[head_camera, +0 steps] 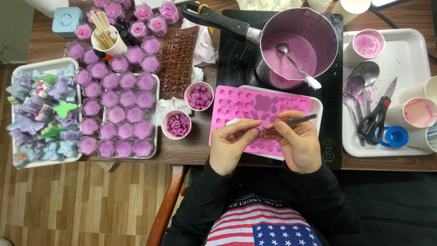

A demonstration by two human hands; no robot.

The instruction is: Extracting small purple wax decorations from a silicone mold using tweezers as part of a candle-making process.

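Both hands meet over the near edge of the pink silicone mould (255, 107), which lies on a white tray (316, 107) at the front of the wooden table (195, 152). Left hand (232, 146): thumb and forefinger pinched together on a small purple wax piece (260, 128). Right hand (298, 143): fingers closed round a slim metal tool (296, 121), probably tweezers, shaft running off to the right, tip laid against the piece. My judgement: I am cleaning or trimming one unmoulded piece; many cavities in the mould look empty. Next move calls for a light, steady stroke with the tip while the left pinch holds without crushing the soft wax. Pose: wrists low near the table edge, forearms in black sleeves converging from my body. Nearby: two small cups of purple pieces (199, 96) just left of the mould; saucepan of lilac wax (296, 50) with a spoon on the black hob behind; tray of filled purple cups (120, 114) further left.
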